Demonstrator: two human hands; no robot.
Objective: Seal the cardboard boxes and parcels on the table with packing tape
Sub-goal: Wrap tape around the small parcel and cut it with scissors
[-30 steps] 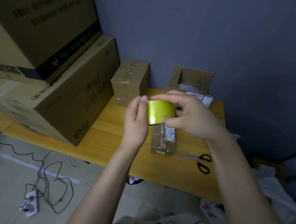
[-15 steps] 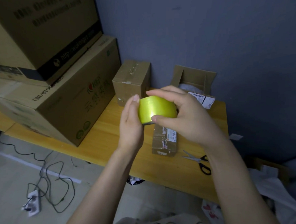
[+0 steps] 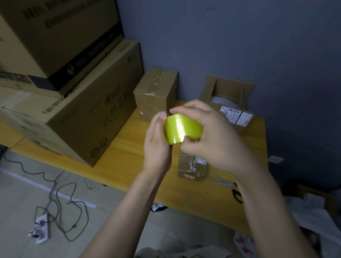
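Note:
A yellow-green roll of packing tape (image 3: 180,130) is held above the wooden table (image 3: 127,157) between both hands. My left hand (image 3: 156,145) grips its left side with the thumb up along the edge. My right hand (image 3: 212,134) curls over the top and right side, its thumb pressing the roll's surface. Under my hands lies a small taped parcel (image 3: 192,166) with a label. A small closed box (image 3: 155,94) stands at the wall. An open box (image 3: 230,103) with a shipping label sits at the back right.
Two large cartons (image 3: 68,107) are stacked on the table's left part. Black-handled scissors (image 3: 231,187) lie near the front right edge, partly behind my right forearm. On the floor are a power strip (image 3: 41,230) and cables. Fabric lies at the lower right.
The roll has turned in my hands and come a little lower and nearer. My right thumb has shifted along its surface. The boxes have not moved.

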